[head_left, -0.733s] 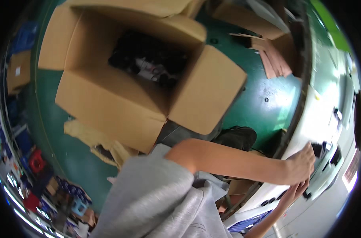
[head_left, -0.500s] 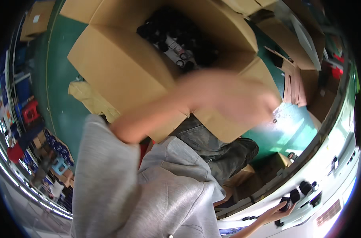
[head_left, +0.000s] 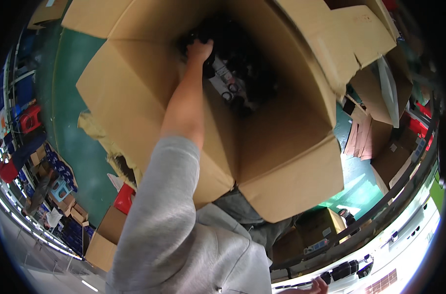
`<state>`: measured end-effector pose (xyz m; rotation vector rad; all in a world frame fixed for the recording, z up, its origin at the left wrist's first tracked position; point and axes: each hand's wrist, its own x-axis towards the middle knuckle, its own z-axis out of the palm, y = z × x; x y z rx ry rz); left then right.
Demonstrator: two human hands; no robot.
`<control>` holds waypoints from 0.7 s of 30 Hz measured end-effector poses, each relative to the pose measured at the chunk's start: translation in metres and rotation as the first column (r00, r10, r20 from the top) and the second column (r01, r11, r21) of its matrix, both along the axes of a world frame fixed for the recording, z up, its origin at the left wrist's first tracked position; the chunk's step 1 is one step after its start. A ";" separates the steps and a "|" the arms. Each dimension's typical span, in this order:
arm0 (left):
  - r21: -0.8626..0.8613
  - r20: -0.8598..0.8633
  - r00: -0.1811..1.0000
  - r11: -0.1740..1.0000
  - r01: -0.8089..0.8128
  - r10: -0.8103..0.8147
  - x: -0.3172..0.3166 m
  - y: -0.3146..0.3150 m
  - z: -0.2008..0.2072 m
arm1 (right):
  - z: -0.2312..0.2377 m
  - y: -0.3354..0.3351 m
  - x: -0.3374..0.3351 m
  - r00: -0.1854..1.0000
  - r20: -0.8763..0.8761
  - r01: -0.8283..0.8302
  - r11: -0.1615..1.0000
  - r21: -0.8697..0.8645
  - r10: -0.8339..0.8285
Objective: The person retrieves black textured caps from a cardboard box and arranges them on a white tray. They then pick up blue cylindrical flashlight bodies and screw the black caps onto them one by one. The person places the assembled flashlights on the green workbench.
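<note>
A deep cardboard box [head_left: 291,152] stands open in front of me with its flaps folded outward. Many black round parts [head_left: 257,73] lie in its bottom, around a pale printed sheet [head_left: 223,76] with a few dark rings on it. My left hand [head_left: 200,50] is down inside the box, closed among the black parts at the far left; its fingertips are partly hidden. At the lower right, my right hand [head_left: 317,287] shows only in part at the edge of a white worktop [head_left: 380,274]; its fingers are loosely bent and apart, with nothing visible in them.
Black parts [head_left: 345,269] stand in a row on the worktop. A dark rail [head_left: 375,215] runs along its edge. Another cardboard box [head_left: 316,228] sits beneath. More cartons [head_left: 380,93] are at the right. Green floor [head_left: 76,112], stools and shelving lie to the left.
My left arm has swung from across the box's near flaps down into it. My right hand has drawn back from the black parts on the worktop. My view has shifted over the box.
</note>
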<state>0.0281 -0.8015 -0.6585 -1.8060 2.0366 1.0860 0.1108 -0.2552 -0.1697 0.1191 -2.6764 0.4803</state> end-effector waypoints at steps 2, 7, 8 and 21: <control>-0.038 -0.042 0.994 0.994 -0.100 0.099 0.002 0.020 0.002 | -0.042 -0.052 0.005 0.925 0.355 0.337 0.726 -0.600 -0.135; -0.219 -0.172 0.973 0.956 -0.193 0.157 -0.011 0.022 -0.017 | -0.153 -0.264 -0.083 0.327 0.679 0.103 0.690 -0.717 0.657; -0.215 -0.129 0.972 0.952 -0.219 0.195 -0.013 0.023 -0.015 | -0.182 -0.295 -0.102 0.323 0.723 -0.070 0.777 -0.626 0.611; 0.028 -0.243 0.970 1.000 -0.005 0.012 -0.057 0.007 -0.056 | -0.493 -0.372 -0.242 -0.068 0.908 0.185 0.900 -0.395 0.413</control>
